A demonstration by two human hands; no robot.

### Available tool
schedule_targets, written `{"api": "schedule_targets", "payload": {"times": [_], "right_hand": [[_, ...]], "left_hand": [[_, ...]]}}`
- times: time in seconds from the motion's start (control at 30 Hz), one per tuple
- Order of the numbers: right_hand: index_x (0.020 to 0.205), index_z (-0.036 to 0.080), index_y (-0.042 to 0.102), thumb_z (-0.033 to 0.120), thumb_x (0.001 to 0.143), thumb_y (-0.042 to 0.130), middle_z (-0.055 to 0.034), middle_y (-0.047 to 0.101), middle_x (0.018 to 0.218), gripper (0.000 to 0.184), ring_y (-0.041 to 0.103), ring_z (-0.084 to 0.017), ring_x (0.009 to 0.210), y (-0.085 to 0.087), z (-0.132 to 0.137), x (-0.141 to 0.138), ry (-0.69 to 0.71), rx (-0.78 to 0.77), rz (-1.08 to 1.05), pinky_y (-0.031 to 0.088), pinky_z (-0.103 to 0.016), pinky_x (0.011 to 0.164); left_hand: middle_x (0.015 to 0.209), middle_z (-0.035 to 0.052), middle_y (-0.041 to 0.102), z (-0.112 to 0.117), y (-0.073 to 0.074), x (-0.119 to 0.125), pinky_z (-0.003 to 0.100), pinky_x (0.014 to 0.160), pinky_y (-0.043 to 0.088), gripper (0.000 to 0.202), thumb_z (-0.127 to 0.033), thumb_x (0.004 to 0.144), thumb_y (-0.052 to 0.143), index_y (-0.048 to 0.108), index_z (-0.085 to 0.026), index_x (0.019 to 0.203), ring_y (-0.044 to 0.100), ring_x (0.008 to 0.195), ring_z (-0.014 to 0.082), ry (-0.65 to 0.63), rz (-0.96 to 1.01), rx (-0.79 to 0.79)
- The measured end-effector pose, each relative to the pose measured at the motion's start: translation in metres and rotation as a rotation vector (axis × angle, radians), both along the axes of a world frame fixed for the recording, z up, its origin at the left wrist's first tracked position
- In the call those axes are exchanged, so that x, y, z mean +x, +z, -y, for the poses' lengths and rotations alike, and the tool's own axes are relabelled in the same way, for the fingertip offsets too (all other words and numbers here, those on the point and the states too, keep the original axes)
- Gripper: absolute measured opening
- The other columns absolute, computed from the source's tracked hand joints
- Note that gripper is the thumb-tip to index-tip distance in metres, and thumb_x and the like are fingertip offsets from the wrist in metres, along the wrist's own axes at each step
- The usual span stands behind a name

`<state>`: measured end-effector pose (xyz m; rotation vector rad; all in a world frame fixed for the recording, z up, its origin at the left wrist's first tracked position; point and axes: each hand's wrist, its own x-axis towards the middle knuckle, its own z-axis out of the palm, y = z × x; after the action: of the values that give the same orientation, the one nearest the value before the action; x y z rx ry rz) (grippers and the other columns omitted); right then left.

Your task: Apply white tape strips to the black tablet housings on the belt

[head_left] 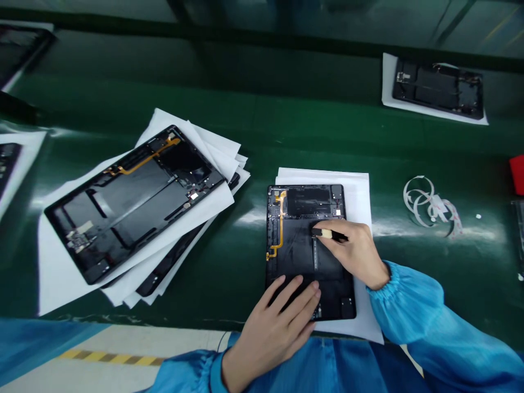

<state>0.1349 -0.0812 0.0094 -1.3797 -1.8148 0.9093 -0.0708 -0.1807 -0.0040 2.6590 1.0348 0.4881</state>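
A black tablet housing lies with its inside up on white paper in front of me. An orange flex cable runs down its left side, and a thin grey strip lies along its middle. My left hand rests on the housing's lower part, fingers stretched out and slightly spread. Above the housing's middle, my right hand pinches a small black tool with a cream-coloured block. The tool's black end is at the top of the grey strip; whether it touches is not clear.
To the left, several tablet housings are stacked with white sheets between them. A tangle of white peeled strips lies to the right. Another housing sits on paper at the far right. A red object shows at the right edge.
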Motion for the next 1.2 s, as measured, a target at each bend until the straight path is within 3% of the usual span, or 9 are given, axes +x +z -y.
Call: {"api": "schedule_targets", "payload": {"times": [0.17,0.27,0.4,0.93,1.2], "right_hand": [[0.096,0.020,0.071,0.008,0.087,0.057,-0.0073,0.067,0.113,0.021,0.067,-0.020,0.100,-0.003,0.002,0.003,-0.010,0.080,0.020,0.055,-0.033,0.091],[0.101,0.020,0.069,0.004,0.085,0.053,-0.0081,0.062,0.121,0.028,0.066,-0.018,0.093,-0.009,0.005,0.005,-0.003,0.118,0.043,0.057,-0.032,0.084],[0.103,0.021,0.067,0.001,0.082,0.051,-0.0071,0.061,0.121,0.033,0.063,-0.016,0.080,-0.014,0.008,0.004,0.003,0.130,0.057,0.057,-0.030,0.075],[0.100,0.020,0.067,0.000,0.081,0.047,-0.0070,0.062,0.118,0.034,0.065,-0.018,0.093,-0.012,0.004,0.003,0.013,0.111,0.065,0.058,-0.032,0.082],[0.101,0.021,0.067,0.001,0.082,0.047,-0.0071,0.061,0.120,0.033,0.066,-0.020,0.095,-0.013,0.004,0.003,0.015,0.087,0.096,0.058,-0.033,0.083]], "left_hand": [[0.130,0.0001,0.065,0.000,0.000,0.002,0.038,0.122,0.012,0.034,-0.036,0.094,0.058,0.069,-0.016,0.119,0.053,0.120,0.0224,0.004,0.023,0.008],[0.131,0.0001,0.064,-0.001,0.001,0.002,0.038,0.122,0.012,0.035,-0.036,0.093,0.059,0.068,-0.016,0.120,0.052,0.120,0.0223,-0.002,0.013,0.001],[0.130,-0.0003,0.065,0.000,0.001,0.002,0.037,0.122,0.009,0.035,-0.036,0.093,0.060,0.068,-0.016,0.120,0.052,0.121,0.0214,0.020,0.027,-0.015],[0.126,0.0020,0.067,0.002,-0.003,0.002,0.036,0.121,0.013,0.034,-0.037,0.093,0.059,0.068,-0.018,0.120,0.053,0.121,0.0211,0.038,0.048,-0.010],[0.140,0.0016,0.057,0.001,0.002,-0.001,0.040,0.122,0.007,0.040,-0.043,0.092,0.059,0.065,-0.019,0.124,0.039,0.136,0.0255,0.004,-0.048,-0.051]]}}
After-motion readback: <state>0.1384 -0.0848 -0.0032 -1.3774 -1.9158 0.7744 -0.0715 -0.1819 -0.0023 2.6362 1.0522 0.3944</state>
